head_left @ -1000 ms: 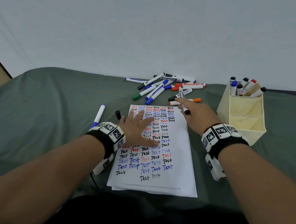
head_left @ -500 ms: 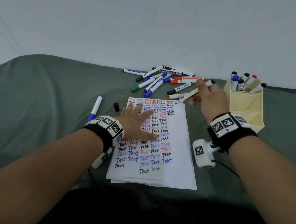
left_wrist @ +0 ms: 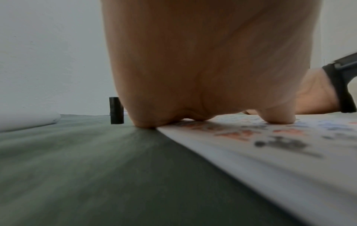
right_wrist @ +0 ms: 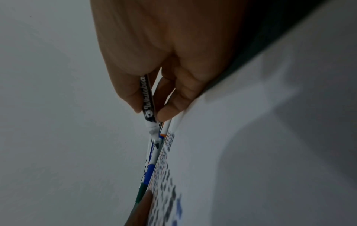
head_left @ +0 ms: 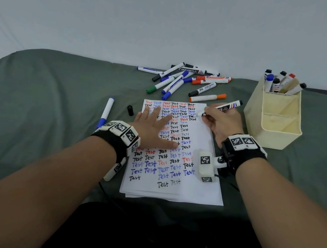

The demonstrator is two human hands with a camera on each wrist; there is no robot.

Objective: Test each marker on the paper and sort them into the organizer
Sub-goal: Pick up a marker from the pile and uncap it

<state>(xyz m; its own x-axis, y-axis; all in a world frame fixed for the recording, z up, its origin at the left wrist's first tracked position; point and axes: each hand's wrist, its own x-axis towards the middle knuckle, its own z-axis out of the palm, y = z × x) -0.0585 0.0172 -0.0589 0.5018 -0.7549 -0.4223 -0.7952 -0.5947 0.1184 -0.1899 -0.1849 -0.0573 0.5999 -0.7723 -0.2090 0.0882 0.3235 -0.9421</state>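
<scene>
Left hand (head_left: 153, 131) lies flat w/ fingers spread on the white paper sheet covered in coloured "Test" words (head_left: 199, 180), prob. to stop it sliding. Right hand (head_left: 222, 124) pinches an uncapped white whiteboard marker w/ black end (head_left: 226, 106) in a pen grip, tip just at the paper's top-right blank area, ready to write. Cream plastic organizer (head_left: 279, 128) stands just right of the paper, several markers upright in its rear compartment.
</scene>
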